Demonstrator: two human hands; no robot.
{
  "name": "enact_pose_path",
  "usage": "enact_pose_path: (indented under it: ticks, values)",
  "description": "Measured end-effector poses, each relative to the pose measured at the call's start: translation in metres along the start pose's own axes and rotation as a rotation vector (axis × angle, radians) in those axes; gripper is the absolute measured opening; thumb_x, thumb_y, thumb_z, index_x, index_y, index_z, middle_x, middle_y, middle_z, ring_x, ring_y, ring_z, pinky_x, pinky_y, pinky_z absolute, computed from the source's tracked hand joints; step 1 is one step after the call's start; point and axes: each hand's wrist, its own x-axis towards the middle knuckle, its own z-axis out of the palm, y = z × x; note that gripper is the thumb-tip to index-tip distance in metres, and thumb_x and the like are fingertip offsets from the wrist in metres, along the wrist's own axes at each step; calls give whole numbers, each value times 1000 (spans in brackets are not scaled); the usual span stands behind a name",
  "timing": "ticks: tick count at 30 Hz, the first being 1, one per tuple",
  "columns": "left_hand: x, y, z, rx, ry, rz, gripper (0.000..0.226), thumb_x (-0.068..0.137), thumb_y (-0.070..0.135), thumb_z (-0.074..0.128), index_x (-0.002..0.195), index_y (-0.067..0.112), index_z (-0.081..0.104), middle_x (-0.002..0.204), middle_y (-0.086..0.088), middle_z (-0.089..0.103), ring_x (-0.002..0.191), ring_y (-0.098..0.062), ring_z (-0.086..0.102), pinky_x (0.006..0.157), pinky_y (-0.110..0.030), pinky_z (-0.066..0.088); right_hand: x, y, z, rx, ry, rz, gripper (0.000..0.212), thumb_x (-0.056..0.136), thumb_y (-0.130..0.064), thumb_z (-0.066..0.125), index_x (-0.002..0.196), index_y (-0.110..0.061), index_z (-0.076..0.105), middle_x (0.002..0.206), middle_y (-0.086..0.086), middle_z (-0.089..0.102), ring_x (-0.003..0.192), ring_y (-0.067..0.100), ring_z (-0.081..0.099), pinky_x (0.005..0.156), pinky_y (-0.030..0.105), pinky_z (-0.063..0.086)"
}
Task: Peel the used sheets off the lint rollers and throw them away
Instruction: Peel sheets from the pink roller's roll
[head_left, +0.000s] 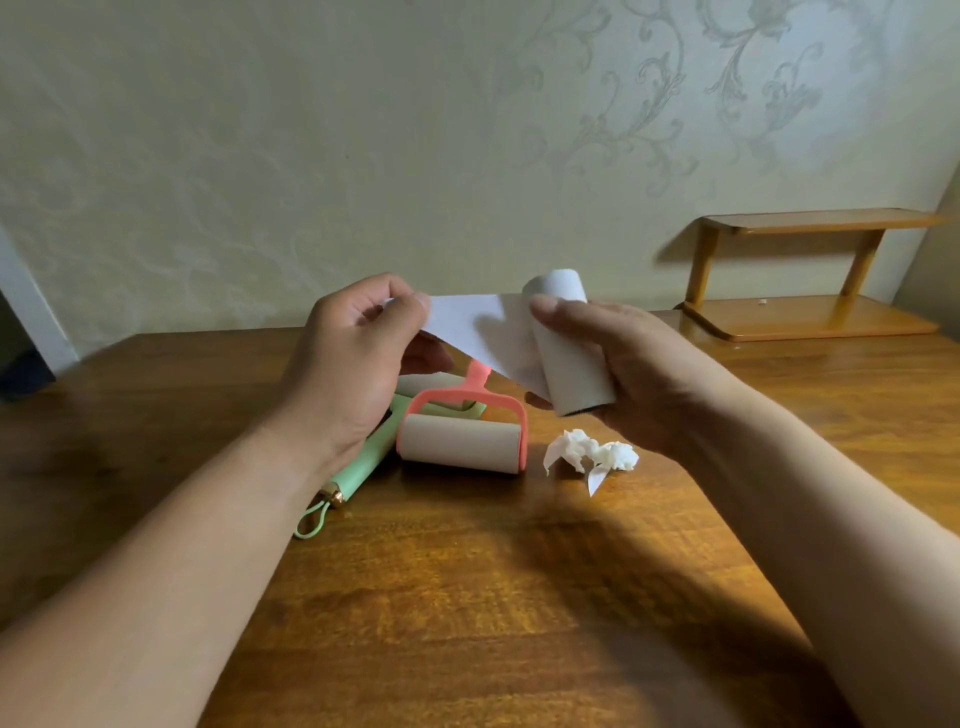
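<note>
Left hand: I am pinching the free edge of the white sheet (478, 327) between my thumb and fingers, my left hand (353, 358) curled closed around that edge and raised above the table.
Right hand: my right hand (618, 364) is wrapping around the loose white roll (569, 353), thumb lying across its near side and fingers curling behind it, gripping it tilted with its upper end leaning away from me.
Sheet: it is stretching taut between my two hands, still joined to the roll along one side, hanging in the air over the rollers below.
Pink roller: the pink-framed lint roller (462, 436) is lying on the wooden table (467, 597) just below my hands, its pale roll facing me and its handle pointing away, partly hidden by the sheet.
Green roller: the green lint roller (363, 457) is lying beside and partly under the pink one, its handle with a loop reaching toward me; my left hand is covering much of it.
Crumpled sheet: a white crumpled wad (592, 454) is resting on the table just right of the pink roller, below my right hand.
Shelf: a small wooden shelf (810, 275) is standing at the far right against the patterned wall (363, 130), well apart from my hands.
</note>
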Motion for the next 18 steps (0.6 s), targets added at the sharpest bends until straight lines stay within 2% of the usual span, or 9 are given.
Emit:
enact_pose_path:
  ticks: [2,5,6,8,10,13,15,18]
  values:
    - [2,3,0,-86,40,-28,25,95,26,65,71,24,71,73,0,72,71,-18,76,70,-32,63,1,-2,-4,65,50,10,30,104,-31,62,119,-7,74,96,8,83,79,18,81,69,35,66]
    - [2,6,2,-272,75,-86,26,93,18,61,70,22,72,82,-4,78,82,-19,78,77,-34,67,1,-5,-7,196,-8,84,58,104,-40,44,140,0,65,101,13,78,80,23,78,70,36,64]
    - [2,8,4,-359,70,-114,23,94,16,60,74,17,72,87,-8,79,88,-21,79,81,-35,68,1,-3,-7,199,-24,93,59,103,-45,47,139,-2,65,97,12,77,78,22,77,68,34,62]
    - [1,9,10,-522,45,-186,20,102,10,55,85,10,66,97,-16,80,96,-25,79,85,-35,68,2,1,-5,135,-7,70,55,95,-53,70,126,-7,72,92,8,79,76,19,77,65,32,61]
    - [-1,11,13,-630,21,-262,25,110,10,47,92,8,64,102,-17,83,98,-24,81,88,-35,68,4,3,-3,101,35,59,42,88,-41,82,113,-7,77,95,8,81,80,18,79,69,32,65]
    - [-2,12,13,-704,16,-310,29,112,17,43,94,10,65,95,-13,84,93,-22,83,86,-36,69,6,2,-5,111,143,37,34,96,-31,78,118,-5,75,104,14,79,83,21,80,72,36,66]
    - [-1,12,11,-725,53,-321,26,113,20,44,97,11,63,87,-11,81,88,-22,82,80,-35,69,7,-1,-9,132,187,31,42,100,-35,71,128,-3,75,107,14,78,80,21,81,67,36,65]
    - [0,8,14,-699,101,-331,25,113,22,53,91,13,60,75,-6,73,75,-18,78,71,-32,67,5,0,-7,158,165,63,54,101,-40,62,140,-3,68,106,13,76,79,22,80,63,33,63]
